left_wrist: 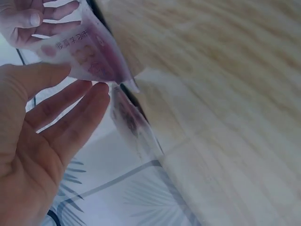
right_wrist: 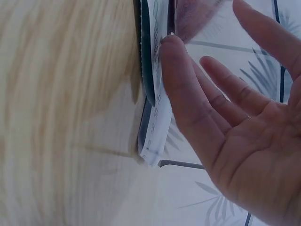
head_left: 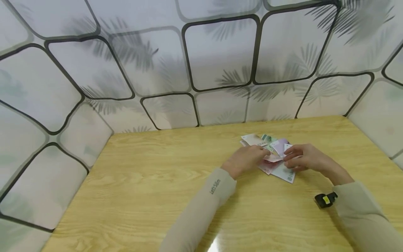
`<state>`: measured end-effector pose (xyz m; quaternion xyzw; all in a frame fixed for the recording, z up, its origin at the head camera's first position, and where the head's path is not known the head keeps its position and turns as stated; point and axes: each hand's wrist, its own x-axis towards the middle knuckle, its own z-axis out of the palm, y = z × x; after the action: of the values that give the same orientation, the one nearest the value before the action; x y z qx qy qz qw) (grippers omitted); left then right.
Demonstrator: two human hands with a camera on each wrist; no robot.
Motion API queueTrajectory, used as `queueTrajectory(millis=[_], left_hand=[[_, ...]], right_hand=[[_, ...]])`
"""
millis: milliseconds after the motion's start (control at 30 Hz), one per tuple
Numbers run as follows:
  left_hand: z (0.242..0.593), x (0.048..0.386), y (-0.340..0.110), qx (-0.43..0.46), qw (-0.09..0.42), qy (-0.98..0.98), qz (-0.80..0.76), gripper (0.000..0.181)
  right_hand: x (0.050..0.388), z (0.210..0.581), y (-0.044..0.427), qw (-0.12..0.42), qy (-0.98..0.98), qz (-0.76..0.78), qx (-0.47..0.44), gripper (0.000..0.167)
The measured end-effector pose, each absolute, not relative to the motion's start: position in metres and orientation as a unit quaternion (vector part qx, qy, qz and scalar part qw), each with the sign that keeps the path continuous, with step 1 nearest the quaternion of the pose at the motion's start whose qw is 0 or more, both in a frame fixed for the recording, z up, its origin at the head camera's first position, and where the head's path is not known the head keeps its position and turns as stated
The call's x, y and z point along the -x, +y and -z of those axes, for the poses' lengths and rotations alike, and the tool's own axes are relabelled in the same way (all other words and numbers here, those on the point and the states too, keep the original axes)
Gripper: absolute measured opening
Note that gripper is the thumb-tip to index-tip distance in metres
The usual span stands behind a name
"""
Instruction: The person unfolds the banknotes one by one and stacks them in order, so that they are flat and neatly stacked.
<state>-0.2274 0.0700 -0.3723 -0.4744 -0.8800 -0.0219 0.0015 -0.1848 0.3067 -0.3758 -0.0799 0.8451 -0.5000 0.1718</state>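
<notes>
A loose pile of paper banknotes (head_left: 284,172) in pink, green, purple and white lies on the table, toward its right side. My left hand (head_left: 247,159) is over the pile's left side. In the left wrist view, its thumb and fingertips pinch the edge of a pinkish-red banknote (left_wrist: 96,54), raised and slightly bent. At the pile's right side is my right hand (head_left: 306,159). Its fingers touch the edges of the notes, while the thumb stands apart in the right wrist view. Several overlapping notes (right_wrist: 157,94) there hide one another.
The wood-grain table (head_left: 132,189) stretches to the left and front. A small black object with a yellow label (head_left: 325,200) sits beside the right sleeve. Patterned fabric walls (head_left: 220,56) rise at the table's back and sides.
</notes>
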Motion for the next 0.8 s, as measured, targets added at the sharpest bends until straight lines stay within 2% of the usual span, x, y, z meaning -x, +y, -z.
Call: queueTrajectory(millis=[167, 333, 567, 800], left_hand=[[0.369, 0.225, 0.072, 0.468, 0.032, -0.882, 0.053, 0.025], [0.365, 0.224, 0.071, 0.446, 0.076, -0.888, 0.083, 0.017], [0.364, 0.224, 0.066, 0.401, 0.084, -0.904, 0.122, 0.017], [0.363, 0.223, 0.062, 0.4, 0.09, -0.897, 0.165, 0.02]], right_hand=[[0.181, 0.378, 0.305, 0.161, 0.838, 0.516, 0.075, 0.059], [0.181, 0.378, 0.301, 0.157, 0.829, 0.531, 0.08, 0.068], [0.175, 0.371, 0.295, 0.162, 0.811, 0.557, 0.08, 0.066], [0.17, 0.362, 0.278, 0.153, 0.819, 0.549, 0.07, 0.082]])
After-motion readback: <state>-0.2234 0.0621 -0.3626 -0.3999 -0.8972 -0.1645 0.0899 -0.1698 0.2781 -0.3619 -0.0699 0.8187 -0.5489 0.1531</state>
